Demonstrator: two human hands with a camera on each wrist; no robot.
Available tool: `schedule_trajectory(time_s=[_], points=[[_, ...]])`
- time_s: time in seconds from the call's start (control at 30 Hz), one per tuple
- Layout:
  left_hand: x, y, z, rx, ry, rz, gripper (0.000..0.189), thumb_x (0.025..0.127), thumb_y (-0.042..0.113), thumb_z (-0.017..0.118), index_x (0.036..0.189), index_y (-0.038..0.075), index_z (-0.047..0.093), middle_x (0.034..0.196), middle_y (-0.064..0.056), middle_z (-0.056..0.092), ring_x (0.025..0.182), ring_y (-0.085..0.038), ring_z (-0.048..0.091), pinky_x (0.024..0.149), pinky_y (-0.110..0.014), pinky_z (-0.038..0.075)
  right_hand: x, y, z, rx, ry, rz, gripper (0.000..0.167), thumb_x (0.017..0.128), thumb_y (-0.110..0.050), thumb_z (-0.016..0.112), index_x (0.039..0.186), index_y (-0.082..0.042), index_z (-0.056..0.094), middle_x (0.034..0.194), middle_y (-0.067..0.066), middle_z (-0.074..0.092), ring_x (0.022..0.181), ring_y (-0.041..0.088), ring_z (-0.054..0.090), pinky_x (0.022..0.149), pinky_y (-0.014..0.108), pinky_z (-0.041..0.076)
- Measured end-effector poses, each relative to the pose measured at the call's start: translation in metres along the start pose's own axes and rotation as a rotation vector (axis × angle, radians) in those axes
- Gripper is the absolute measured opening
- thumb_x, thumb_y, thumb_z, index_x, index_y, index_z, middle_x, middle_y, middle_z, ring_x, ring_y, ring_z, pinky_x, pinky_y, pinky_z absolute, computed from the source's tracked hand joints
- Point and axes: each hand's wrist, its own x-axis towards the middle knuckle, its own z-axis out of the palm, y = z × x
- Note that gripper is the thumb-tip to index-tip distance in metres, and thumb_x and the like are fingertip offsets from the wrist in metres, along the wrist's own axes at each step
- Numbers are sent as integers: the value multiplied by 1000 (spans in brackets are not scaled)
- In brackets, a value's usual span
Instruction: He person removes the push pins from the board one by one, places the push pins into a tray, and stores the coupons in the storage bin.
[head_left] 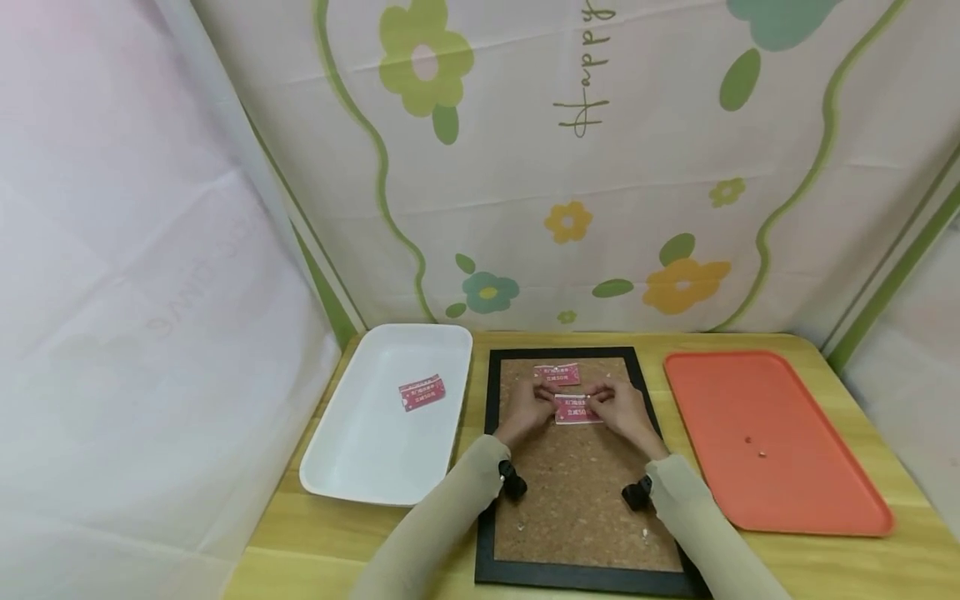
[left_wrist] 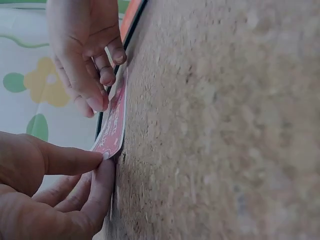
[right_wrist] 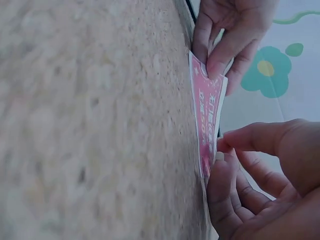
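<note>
A pink coupon with white print lies against the cork of a black-framed corkboard. My left hand pinches its left end between thumb and finger; in the left wrist view the pinched corner of the coupon lifts slightly from the cork. At the opposite end, my right hand has thumb and finger close together on the upper corner. A small pale spot shows at those fingertips in the right wrist view; whether it is a pin or a nail is unclear. A matching coupon is on the cork just above.
On the left stands a white tray with another pink coupon in it. An orange tray on the right holds small bits too tiny to identify. Everything rests on a wooden table before a floral curtain.
</note>
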Motion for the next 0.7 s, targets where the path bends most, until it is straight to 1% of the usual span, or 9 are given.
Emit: schedule_trajectory(time_s=[0.07, 0.1, 0.2, 0.27, 0.37, 0.5, 0.6, 0.7], points=[[-2, 0, -1, -5, -5, -16, 19, 91, -1, 75, 107, 8, 76, 97, -5, 73, 81, -9, 64, 68, -23, 54, -2, 3, -2, 17, 4, 1, 14, 95, -7, 70, 106, -1, 74, 98, 18, 76, 76, 17, 70, 55, 28, 55], [-3, 1, -1, -8, -8, -11, 19, 91, 0, 75, 108, 9, 76, 99, -4, 73, 83, -9, 64, 70, -23, 55, -2, 5, -4, 26, 7, -2, 14, 95, -7, 69, 106, -1, 74, 97, 18, 76, 73, 17, 70, 53, 28, 54], [-6, 4, -7, -7, -14, 37, 20, 93, -2, 71, 110, 8, 76, 104, -7, 71, 88, -10, 62, 75, -24, 55, -3, 7, -8, 46, 15, 1, 14, 95, -8, 68, 106, -1, 74, 96, 18, 76, 69, 16, 67, 50, 29, 54], [-7, 6, -11, -8, -17, 68, 22, 93, -3, 68, 111, 7, 76, 105, -9, 71, 89, -11, 62, 76, -23, 55, -3, 8, -11, 52, 27, 2, 14, 96, -9, 68, 106, -2, 75, 96, 18, 75, 69, 15, 67, 51, 29, 53], [-9, 9, -19, -28, -28, 102, 23, 94, -4, 67, 113, 5, 75, 105, -12, 71, 88, -13, 63, 75, -24, 55, -5, 8, -17, 38, 45, -6, 15, 97, -11, 69, 107, -2, 75, 98, 17, 75, 75, 13, 67, 56, 26, 54], [-13, 12, -28, -37, -40, 138, 24, 95, -1, 67, 117, 4, 75, 105, -12, 72, 90, -15, 66, 77, -26, 57, -9, 10, -27, 4, 61, -18, 17, 98, -12, 68, 110, -2, 74, 101, 17, 74, 80, 13, 66, 62, 22, 53], [-16, 14, -35, -11, -40, 145, 24, 97, 2, 67, 120, 5, 75, 107, -9, 72, 93, -14, 66, 80, -27, 58, -12, 13, -37, 5, 63, -25, 18, 99, -9, 66, 112, 1, 72, 101, 20, 73, 78, 16, 65, 59, 24, 52], [-18, 15, -41, 16, -22, 149, 23, 97, 6, 69, 119, 8, 76, 108, -7, 73, 94, -14, 67, 82, -27, 59, -16, 18, -47, 4, 67, -26, 19, 98, -6, 64, 114, 3, 70, 101, 22, 71, 75, 22, 67, 55, 27, 55]])
